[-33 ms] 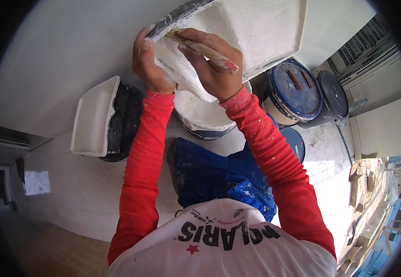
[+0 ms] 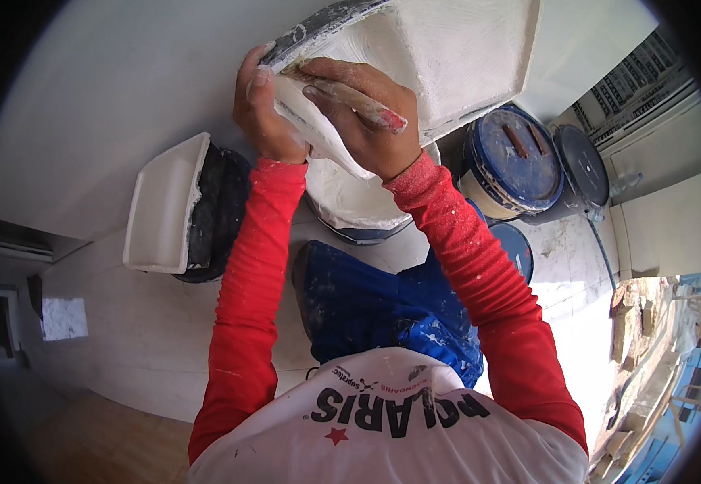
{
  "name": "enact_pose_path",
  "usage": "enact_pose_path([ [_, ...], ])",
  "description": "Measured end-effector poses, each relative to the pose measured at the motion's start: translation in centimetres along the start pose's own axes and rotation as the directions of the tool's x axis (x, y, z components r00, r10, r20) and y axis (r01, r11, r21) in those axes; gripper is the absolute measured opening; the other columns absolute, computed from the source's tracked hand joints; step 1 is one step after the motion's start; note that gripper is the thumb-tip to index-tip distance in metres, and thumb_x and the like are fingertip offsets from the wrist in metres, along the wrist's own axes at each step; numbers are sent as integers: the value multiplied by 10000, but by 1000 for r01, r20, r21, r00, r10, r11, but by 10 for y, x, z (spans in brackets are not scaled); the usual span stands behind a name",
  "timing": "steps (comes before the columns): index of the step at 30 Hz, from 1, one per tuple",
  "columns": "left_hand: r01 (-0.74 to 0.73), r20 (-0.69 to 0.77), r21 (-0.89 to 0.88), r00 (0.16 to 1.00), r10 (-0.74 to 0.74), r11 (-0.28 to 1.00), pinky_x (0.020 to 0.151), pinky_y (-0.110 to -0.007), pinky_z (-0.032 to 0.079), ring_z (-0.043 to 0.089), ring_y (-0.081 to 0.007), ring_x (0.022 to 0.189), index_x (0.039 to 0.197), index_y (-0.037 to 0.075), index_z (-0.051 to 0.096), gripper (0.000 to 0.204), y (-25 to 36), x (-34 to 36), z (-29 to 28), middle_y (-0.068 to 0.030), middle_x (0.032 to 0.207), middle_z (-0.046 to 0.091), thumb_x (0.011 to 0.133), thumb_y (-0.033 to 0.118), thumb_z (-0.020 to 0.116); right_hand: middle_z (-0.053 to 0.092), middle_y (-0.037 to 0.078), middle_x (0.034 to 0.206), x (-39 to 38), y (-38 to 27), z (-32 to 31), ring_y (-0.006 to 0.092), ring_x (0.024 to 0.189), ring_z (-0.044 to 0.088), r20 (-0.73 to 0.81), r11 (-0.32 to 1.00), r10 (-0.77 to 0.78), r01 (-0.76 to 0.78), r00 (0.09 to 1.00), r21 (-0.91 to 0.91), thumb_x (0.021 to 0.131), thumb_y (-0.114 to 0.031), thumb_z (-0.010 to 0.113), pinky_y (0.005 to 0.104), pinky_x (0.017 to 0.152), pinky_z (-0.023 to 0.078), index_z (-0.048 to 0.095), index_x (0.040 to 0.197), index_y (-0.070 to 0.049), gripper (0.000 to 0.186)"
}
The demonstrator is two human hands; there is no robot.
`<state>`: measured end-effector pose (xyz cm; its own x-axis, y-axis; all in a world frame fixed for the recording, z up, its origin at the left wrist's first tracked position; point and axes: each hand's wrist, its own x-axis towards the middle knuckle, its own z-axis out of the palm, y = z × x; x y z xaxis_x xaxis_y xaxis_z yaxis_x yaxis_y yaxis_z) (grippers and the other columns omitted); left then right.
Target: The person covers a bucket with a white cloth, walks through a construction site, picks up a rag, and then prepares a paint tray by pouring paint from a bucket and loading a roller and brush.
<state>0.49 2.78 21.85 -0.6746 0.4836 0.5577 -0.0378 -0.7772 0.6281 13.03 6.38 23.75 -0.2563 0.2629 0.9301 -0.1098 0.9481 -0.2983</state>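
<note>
A large paint tray [image 2: 467,68], coated inside with white paint, is tilted above an open bucket [image 2: 358,202] with white paint around its inside. My left hand [image 2: 267,117] is closed on the tray's left edge, thumb up by the rim. In my right hand [image 2: 379,133] is a paint-smeared paintbrush [image 2: 364,103]; its red-tipped handle points to the lower right. The brush's bristle end is against the tray's inner wall, close to my left thumb, partly hidden by my fingers. The tray's lower corner hangs over the bucket's mouth.
Left of my arm, a white tray [image 2: 157,214] leans by a dark bucket [image 2: 225,214]. To the right stand a blue-lidded bucket [image 2: 520,161] and a dark-lidded one [image 2: 583,165]. Another blue lid [image 2: 516,248] is beside my knee. A pale wall [image 2: 116,97] rises on the left.
My right hand and the paintbrush have shifted slightly down and to the left along the tray's inside. My left hand and the tray have barely moved.
</note>
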Motion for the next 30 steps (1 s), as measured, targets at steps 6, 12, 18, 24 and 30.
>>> enact_pose_path([
  [6,-32,35,22,999,31,999,862,-322,475,603,-225,946,1145,-61,590,480,-7,0,-8,-150,1059,625,834,293,497,684,80,1022,-2,10,-11,277,887,662,283,995,-74,89,956,-40,798,-110,689,343,755,538,661,1064,-100,268],
  [12,-158,47,39,987,156,987,857,-320,475,603,-210,950,1128,-62,611,483,-13,6,-9,-138,1066,625,813,294,527,678,69,1059,-27,26,-28,287,933,653,416,997,-6,38,909,-68,820,-111,674,353,788,536,655,1077,-93,259],
  [18,-212,64,40,976,209,977,870,-324,469,602,-215,956,1117,-66,623,513,-10,9,-7,-146,1068,628,780,315,554,674,100,1053,-57,44,-30,301,939,644,479,985,146,-85,865,-147,818,-120,674,365,808,524,654,1103,-106,286],
  [24,-310,141,78,944,297,948,884,-334,469,606,-229,963,1128,-65,618,542,-8,8,1,-156,1079,631,763,335,586,675,94,1049,-60,44,-43,294,943,646,480,970,166,-55,862,-237,788,-87,683,352,818,526,664,1097,-121,311],
  [30,-292,147,85,949,278,953,877,-330,470,604,-228,966,1138,-66,613,537,-5,7,-6,-151,1081,630,773,327,597,681,61,1041,-14,8,-63,278,953,648,257,975,-57,109,965,-195,779,-123,681,351,789,534,671,1066,-152,290],
])
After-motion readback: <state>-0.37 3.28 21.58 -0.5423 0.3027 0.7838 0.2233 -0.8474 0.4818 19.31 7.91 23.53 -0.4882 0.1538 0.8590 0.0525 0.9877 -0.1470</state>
